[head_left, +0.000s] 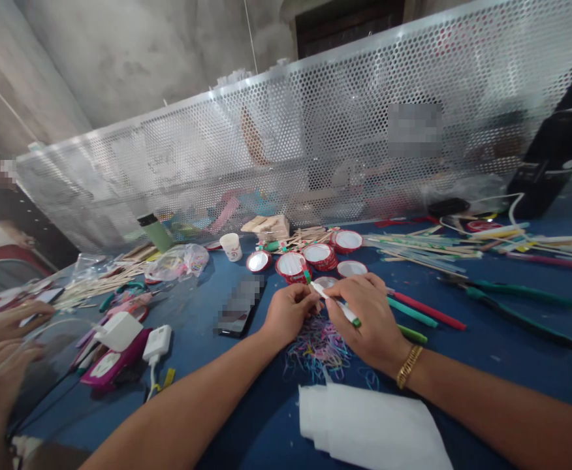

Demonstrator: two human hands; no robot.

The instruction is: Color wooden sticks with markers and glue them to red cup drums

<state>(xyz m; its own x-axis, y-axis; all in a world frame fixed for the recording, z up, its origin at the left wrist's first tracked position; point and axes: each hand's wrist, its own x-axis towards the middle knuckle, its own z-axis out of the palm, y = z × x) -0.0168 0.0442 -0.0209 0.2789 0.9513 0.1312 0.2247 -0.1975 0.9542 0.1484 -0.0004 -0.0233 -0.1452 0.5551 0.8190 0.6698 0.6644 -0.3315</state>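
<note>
Both hands are sharing one white stick [335, 303] just above the rubber bands [318, 344]: left hand [288, 314] pinching its end, right hand [369, 323] clamping the middle, steadying it over the desk [486, 352].

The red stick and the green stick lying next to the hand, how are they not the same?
The red stick is red; the green stick beside it is teal green. The red stick reaches farther right across the blue table, while the green stick ends sooner. The red stick lies on the far side, the green stick nearer. Both are thin, lie flat, slant the same way, and neither hand touches them.
</note>
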